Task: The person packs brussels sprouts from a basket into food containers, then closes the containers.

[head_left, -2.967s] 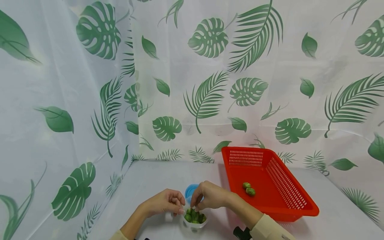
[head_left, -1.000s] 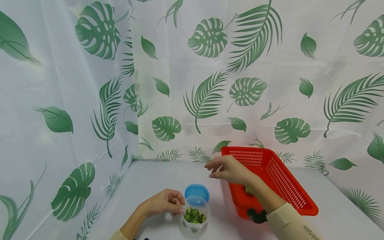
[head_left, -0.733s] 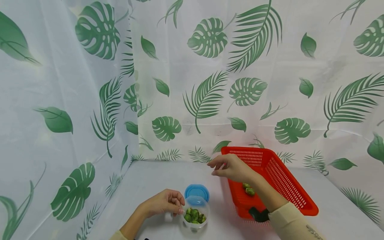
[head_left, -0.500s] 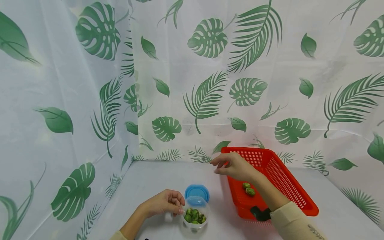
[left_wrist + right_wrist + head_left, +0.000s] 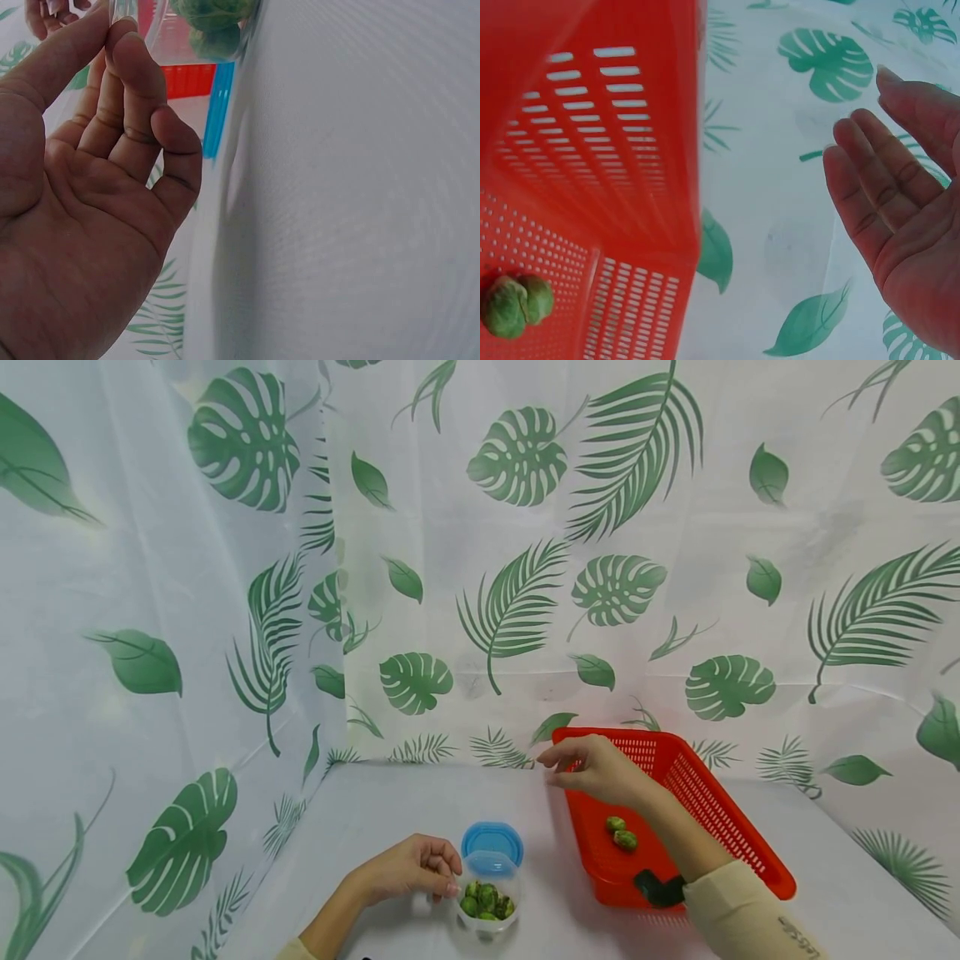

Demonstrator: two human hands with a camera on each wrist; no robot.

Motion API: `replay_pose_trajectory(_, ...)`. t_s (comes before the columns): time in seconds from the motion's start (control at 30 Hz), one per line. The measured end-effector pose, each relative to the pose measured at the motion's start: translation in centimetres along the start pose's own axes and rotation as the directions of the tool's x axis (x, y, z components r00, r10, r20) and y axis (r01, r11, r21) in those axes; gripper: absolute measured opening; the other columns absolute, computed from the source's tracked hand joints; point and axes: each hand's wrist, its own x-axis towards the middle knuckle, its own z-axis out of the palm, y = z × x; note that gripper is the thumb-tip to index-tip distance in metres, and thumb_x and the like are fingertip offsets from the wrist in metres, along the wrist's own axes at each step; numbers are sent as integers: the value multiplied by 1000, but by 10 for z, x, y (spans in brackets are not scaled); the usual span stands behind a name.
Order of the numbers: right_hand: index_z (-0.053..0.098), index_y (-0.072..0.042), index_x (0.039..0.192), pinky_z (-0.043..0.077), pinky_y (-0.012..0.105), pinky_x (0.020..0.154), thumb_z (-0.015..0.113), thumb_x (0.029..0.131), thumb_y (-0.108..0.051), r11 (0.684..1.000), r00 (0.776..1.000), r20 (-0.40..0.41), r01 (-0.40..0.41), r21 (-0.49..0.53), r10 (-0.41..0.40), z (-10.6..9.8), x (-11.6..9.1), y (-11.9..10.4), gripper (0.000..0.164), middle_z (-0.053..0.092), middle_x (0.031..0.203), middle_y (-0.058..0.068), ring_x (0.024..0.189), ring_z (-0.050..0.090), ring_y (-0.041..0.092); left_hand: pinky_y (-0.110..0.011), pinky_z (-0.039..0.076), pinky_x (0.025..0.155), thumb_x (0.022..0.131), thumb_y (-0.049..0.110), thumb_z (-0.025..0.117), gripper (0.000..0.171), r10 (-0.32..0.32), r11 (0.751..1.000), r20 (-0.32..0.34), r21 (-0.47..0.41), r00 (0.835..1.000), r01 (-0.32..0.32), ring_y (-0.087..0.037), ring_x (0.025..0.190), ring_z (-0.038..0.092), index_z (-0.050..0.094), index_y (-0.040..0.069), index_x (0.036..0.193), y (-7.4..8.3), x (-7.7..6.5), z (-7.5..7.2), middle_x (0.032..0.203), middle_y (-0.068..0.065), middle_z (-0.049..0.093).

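A small clear plastic container (image 5: 487, 929) with several Brussels sprouts (image 5: 487, 897) in it stands at the front of the table. My left hand (image 5: 412, 868) pinches its rim between thumb and index finger; the left wrist view shows this grip up close, with green sprouts (image 5: 214, 22) behind the clear wall. Above the left rim of a red perforated basket (image 5: 611, 889), my right hand (image 5: 600, 768) hovers with relaxed fingers and nothing in them. The right wrist view shows that hand's bare palm (image 5: 922, 255). Two more Brussels sprouts (image 5: 625, 840) lie on the basket's floor.
A blue lid (image 5: 491, 839) lies flat just behind the clear container. White sheeting (image 5: 517, 527) with a green leaf print hangs behind and to the left of the table. The dark wrist device (image 5: 660, 888) overlaps the basket's front side.
My right hand has left the sprouts in the clear container, moved up and right to the basket, and lately drifted a little further right. The left hand has stayed at the container's rim.
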Motion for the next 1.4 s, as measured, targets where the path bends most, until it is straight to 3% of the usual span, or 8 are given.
replay_pose_trajectory(0.27, 76, -20, 124, 61, 29, 72, 82, 91, -18, 1000, 1000, -21, -23, -20, 22, -10, 0, 6, 34, 75, 113, -1, 97, 67, 20, -26, 52, 68, 92, 9, 78, 34, 0, 1000, -8, -2, 1000, 0, -7, 71, 65, 62, -9, 114, -1, 0, 1, 83, 4, 73)
replay_pose_trajectory(0.73, 73, -12, 130, 63, 37, 79, 82, 91, -22, 996, 995, -41, -91, -14, 90, -31, 0, 37, 42, 73, 120, 7, 108, 65, 27, -26, 52, 68, 92, 10, 78, 41, 2, 1000, -4, 2, 1000, -2, -7, 70, 64, 59, -15, 117, 0, 0, 0, 82, 4, 73)
replay_pose_trajectory(0.97, 73, -12, 129, 63, 37, 80, 82, 91, -20, 994, 992, -52, -113, 15, 113, -34, 0, 51, 40, 74, 122, 9, 107, 67, 28, -26, 53, 68, 92, 10, 78, 38, 4, 1000, -3, 0, 1000, -4, -8, 70, 64, 60, -13, 116, -1, 0, 0, 83, 4, 73)
replay_pose_trajectory(1.2, 73, -9, 129, 62, 44, 85, 82, 91, -18, 987, 986, -57, -153, 41, 155, -33, -2, 63, 40, 74, 124, 11, 108, 66, 29, -26, 53, 68, 92, 9, 78, 38, 6, 1000, 7, -11, 1000, -6, -7, 70, 65, 59, -14, 117, -1, 1, -1, 83, 5, 73)
replay_pose_trajectory(1.4, 75, -10, 127, 63, 41, 82, 82, 90, -22, 982, 981, -66, -176, 70, 181, -33, -3, 73, 39, 73, 124, 14, 107, 65, 29, -26, 52, 68, 93, 9, 78, 39, 6, 1000, 4, -11, 1000, -6, -7, 71, 65, 59, -15, 117, -1, 0, 0, 83, 5, 73)
